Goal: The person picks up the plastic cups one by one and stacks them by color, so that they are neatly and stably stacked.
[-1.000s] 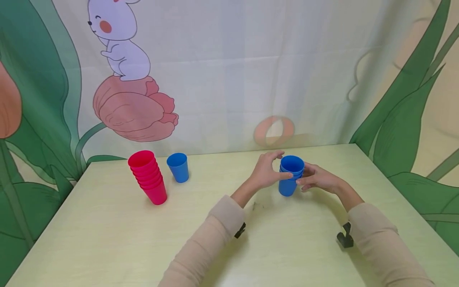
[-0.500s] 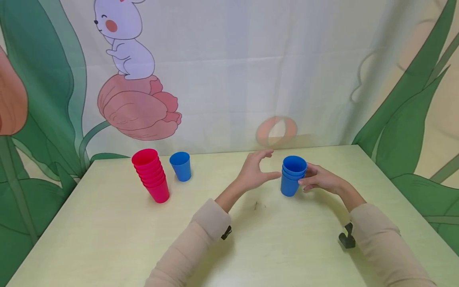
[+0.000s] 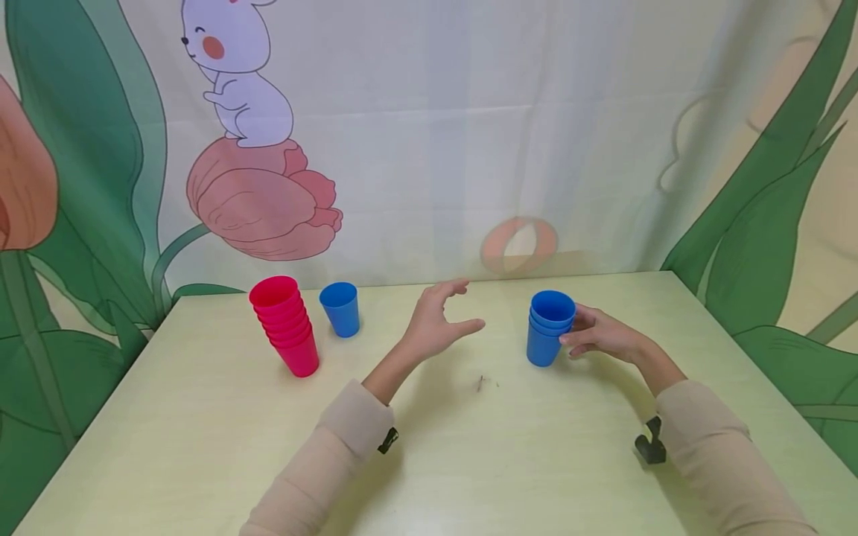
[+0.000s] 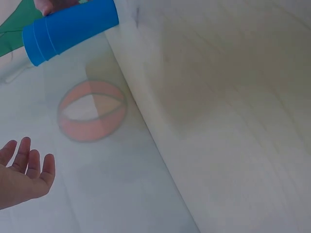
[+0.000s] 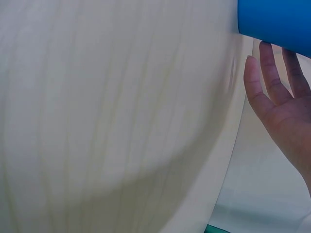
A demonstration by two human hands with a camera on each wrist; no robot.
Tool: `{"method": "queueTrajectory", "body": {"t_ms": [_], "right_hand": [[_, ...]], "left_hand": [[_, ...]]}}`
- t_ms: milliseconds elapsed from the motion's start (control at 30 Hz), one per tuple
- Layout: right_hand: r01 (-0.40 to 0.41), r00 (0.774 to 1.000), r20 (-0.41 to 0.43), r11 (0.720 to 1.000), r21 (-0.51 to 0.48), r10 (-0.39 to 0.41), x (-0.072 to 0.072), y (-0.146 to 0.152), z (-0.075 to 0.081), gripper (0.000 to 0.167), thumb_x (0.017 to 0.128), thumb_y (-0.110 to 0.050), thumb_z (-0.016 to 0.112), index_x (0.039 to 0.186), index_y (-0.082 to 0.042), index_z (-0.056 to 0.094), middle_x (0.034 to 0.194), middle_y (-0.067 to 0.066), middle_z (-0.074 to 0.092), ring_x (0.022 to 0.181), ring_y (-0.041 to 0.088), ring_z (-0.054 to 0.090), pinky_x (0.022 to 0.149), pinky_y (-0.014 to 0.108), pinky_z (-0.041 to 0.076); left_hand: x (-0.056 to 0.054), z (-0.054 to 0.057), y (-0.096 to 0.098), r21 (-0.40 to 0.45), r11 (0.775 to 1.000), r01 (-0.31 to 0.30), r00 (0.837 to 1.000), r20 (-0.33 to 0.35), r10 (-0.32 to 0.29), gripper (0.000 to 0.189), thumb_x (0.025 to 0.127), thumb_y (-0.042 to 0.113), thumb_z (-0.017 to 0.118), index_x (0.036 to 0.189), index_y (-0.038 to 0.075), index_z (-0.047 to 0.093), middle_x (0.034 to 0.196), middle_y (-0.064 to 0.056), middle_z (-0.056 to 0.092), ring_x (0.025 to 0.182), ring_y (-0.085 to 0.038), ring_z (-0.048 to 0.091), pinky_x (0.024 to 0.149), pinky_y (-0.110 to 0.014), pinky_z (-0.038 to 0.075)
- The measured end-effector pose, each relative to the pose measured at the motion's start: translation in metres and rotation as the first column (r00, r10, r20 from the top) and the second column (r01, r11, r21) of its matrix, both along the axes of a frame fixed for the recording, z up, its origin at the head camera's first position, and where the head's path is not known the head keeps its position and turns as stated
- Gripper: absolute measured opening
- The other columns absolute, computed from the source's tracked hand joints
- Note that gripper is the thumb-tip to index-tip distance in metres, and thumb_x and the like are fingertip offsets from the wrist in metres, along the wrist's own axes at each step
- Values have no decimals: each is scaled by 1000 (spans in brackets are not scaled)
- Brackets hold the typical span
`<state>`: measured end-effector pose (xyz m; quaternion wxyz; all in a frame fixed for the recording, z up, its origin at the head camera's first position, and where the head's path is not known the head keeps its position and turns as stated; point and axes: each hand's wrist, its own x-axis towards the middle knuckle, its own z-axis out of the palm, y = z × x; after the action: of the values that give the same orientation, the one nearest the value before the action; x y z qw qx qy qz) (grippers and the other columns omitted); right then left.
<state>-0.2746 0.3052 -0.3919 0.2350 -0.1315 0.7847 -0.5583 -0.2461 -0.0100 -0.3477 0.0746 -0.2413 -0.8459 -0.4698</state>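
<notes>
A nested stack of blue cups (image 3: 551, 331) stands upright on the right part of the table. My right hand (image 3: 606, 335) holds it from the right, thumb toward the front and fingers partly hidden behind the stack. In the right wrist view the fingertips touch the side of the blue cups (image 5: 277, 22). My left hand (image 3: 436, 321) is in the air left of that stack, thumb and fingers spread apart, holding nothing. The left wrist view has its loosely bent fingers (image 4: 47, 170) well away from the blue cups (image 4: 73, 29).
A tall stack of red cups (image 3: 287, 326) stands at the back left of the pale table (image 3: 201, 447). Just right of it is a single upright blue cup (image 3: 341, 310). A printed curtain (image 3: 402, 149) hangs behind the table's far edge.
My left hand has let go of the blue stack and moved left, away from it. The right hand has stayed at the stack, which remains in place.
</notes>
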Motion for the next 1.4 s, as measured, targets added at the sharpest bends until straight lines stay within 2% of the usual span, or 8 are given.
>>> {"method": "queueTrajectory", "body": {"t_ms": [300,533,733,1067,1233,1400], "right_hand": [[1,1000,-5,1000,10,-1,0,-1,0,73,86,-15,62,142,-2,17,131,27,39,102,26,52,81,41,49],[16,1000,-3,999,28,-16,0,-2,0,76,86,-17,63,143,-3,16,134,29,35,106,29,51,83,42,48],[21,1000,1,999,29,-21,2,-1,0,76,86,-16,63,143,-2,15,134,30,35,107,31,49,84,43,48],[20,1000,-3,999,28,-19,2,-3,0,77,86,-16,63,143,-1,14,135,30,34,108,31,49,83,42,48],[13,1000,1,1000,21,-13,2,-3,1,76,86,-16,63,143,-1,14,135,30,34,109,31,49,84,43,48],[6,1000,5,1000,8,-6,2,-3,2,76,86,-15,62,143,-1,14,135,31,32,110,32,48,85,44,47]], "left_hand": [[-2,-4,-31,5,997,-83,996,21,82,61,77,20,73,129,2,47,121,-14,53,115,-29,44,93,-43,37],[-5,-6,-57,-17,985,-174,983,58,174,61,79,23,72,131,5,46,124,-13,51,117,-27,41,94,-48,37],[-12,-6,-77,-26,968,-251,966,52,252,61,79,22,71,131,4,45,125,-14,51,118,-27,40,95,-47,36],[-20,-5,-101,-11,920,-392,919,35,392,62,79,22,70,130,0,43,129,-17,45,120,-31,35,97,-46,34],[-23,-3,-107,-37,887,-460,882,92,461,64,81,23,69,133,3,39,136,-15,36,126,-31,26,99,-47,33],[-27,-5,-111,-34,855,-518,847,118,518,66,80,25,69,135,5,37,139,-14,31,129,-29,22,101,-46,30]]}}
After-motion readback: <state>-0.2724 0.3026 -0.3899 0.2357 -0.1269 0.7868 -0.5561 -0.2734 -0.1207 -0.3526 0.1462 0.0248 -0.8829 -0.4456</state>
